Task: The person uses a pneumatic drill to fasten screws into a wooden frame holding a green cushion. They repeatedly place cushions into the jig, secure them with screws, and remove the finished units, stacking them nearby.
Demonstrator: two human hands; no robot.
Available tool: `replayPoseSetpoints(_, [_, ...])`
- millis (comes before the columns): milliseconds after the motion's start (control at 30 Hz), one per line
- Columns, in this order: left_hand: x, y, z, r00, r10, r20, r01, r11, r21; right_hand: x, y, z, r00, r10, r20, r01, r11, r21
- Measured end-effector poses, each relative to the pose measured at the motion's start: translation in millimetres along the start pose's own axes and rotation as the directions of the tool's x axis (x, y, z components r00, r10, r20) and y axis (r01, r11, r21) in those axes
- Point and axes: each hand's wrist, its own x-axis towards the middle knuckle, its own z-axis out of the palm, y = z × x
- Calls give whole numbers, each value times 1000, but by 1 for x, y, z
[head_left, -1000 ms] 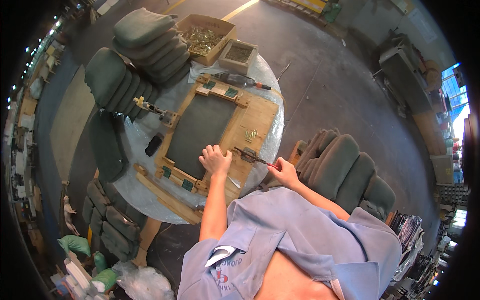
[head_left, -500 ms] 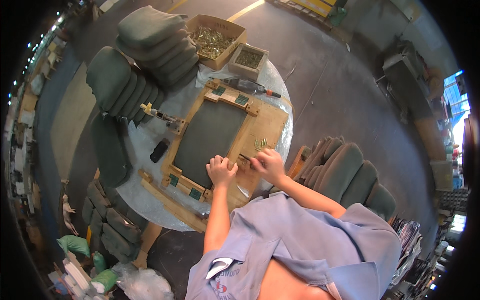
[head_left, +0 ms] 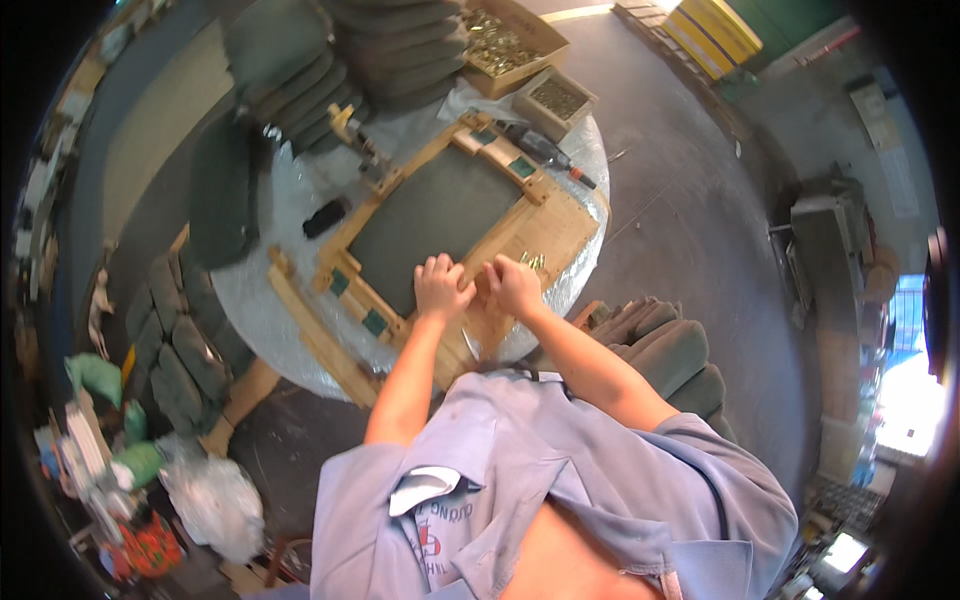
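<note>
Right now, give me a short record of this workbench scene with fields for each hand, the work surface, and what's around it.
left hand: resting on the wooden frame, at the near edge of the dark green panel
right hand: beside the left, fingers curled on the frame; grip unclear
nearby on frame: small brass screws
surface: round table covered in clear wrap
far side: two open boxes of hardware, a power driver
surroundings: stacked green cushions

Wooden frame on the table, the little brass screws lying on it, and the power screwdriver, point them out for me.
wooden frame (head_left: 560, 232), head view, bare right-hand board.
brass screws (head_left: 532, 261), head view, middle of the small pile.
power screwdriver (head_left: 540, 148), head view, dark body.
</note>
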Motion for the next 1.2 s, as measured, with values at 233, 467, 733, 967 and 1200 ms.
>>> replayPoseSetpoints(233, [-22, 2, -8, 993, -118, -29, 115, 987, -109, -76, 50, -51, 998, 19, 58, -44, 882, 469])
replayPoseSetpoints(467, [-51, 44, -32, 909, -132, -395, 109, 991, -82, -74, 36, -45, 967, -136, -216, 195, 941, 277])
replayPoseSetpoints(733, [14, 178, -22, 917, -303, -258, 143, 857, -495, -86, 72, -25, 931, 167, -324, -37, 928, 372])
replayPoseSetpoints(967, [59, 214, 2, 989, -115, -88, 62, 885, -462, -90, 110, -36, 772, 336, 539, -468, 875, 124])
replayPoseSetpoints(1200, [106, 251, 3, 998, 57, -7, -56, 945, -321, -102, 125, -36, 847, 182, 499, -308, 934, 180])
